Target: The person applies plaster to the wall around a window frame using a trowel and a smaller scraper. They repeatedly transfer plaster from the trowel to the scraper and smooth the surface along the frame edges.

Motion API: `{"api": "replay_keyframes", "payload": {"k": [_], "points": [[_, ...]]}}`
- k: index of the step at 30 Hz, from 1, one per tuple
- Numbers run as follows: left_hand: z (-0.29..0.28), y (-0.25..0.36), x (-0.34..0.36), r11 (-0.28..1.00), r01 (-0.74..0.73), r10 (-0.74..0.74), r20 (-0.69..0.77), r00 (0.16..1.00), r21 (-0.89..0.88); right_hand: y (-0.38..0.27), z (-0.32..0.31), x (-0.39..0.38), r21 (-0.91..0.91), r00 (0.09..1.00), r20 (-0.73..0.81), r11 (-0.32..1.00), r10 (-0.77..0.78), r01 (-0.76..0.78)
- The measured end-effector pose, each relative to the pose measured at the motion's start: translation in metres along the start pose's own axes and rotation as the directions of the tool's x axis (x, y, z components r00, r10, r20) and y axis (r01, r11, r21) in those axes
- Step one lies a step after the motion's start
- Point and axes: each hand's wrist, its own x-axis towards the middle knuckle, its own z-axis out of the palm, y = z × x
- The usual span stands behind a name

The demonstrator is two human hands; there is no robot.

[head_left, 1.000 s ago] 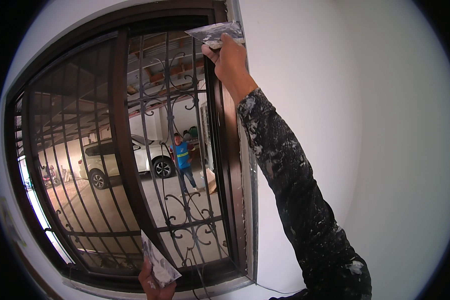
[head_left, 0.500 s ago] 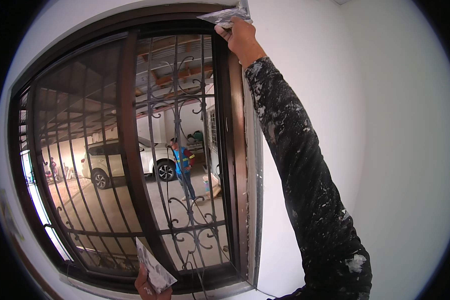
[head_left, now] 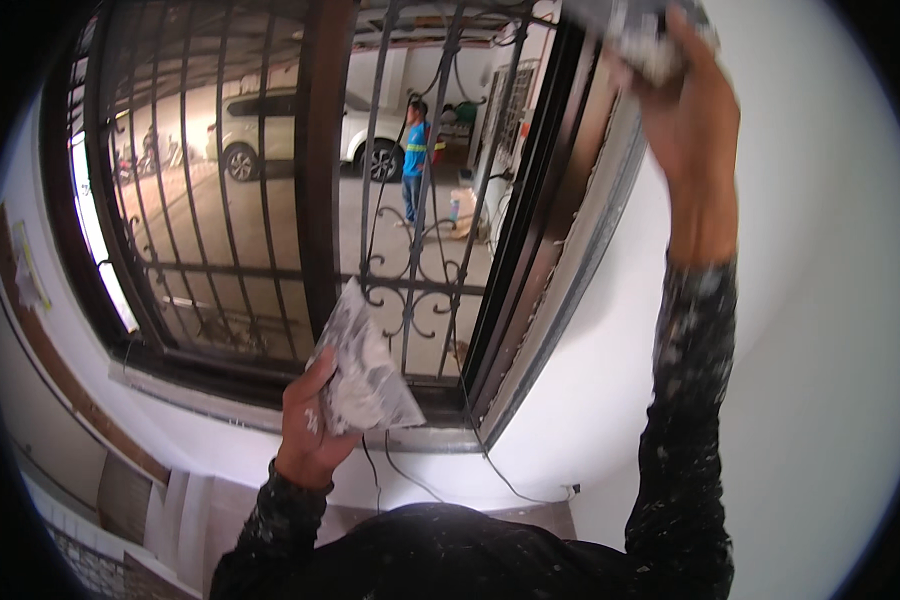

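In the head view, I see two flat plates smeared with white paste, one per hand. The left plate (head_left: 370, 370) is in front of the lower edge of the window frame (head_left: 315, 190), near the foot of its middle post. Its long axis runs nearly upright; the narrow corner points up, the broad end down. The left hand (head_left: 310, 415) is closed round its lower left side, one digit along the edge. The right plate (head_left: 615, 20) is up beside the frame's right edge, blurred and partly out of sight; its long axis seems to run crosswise. The right hand (head_left: 692, 125) grips it from below, fingers bent; whether the plate touches the wall (head_left: 820, 300), I can't tell.
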Motion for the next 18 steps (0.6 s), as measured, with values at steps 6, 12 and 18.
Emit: {"api": "replay_keyframes", "payload": {"k": [6, 12, 18], "points": [[0.028, -0.025, -0.006, 0.991, 0.125, -0.122, 0.068, 0.990, -0.040, 0.025, -0.006, -0.186, -0.866, 0.962, 0.041, 0.490, 0.271, -0.102], [0.022, -0.042, -0.021, 0.691, -0.196, 0.083, 0.193, 0.978, 0.696, 0.056, -0.010, -0.257, -0.711, 0.792, 0.588, 0.571, 0.163, 0.410], [0.003, -0.011, -0.030, 0.824, -0.066, -0.084, 0.237, 0.968, 0.563, 0.050, -0.009, -0.273, -0.808, 0.740, 0.582, 0.343, 0.337, 0.479]]}}
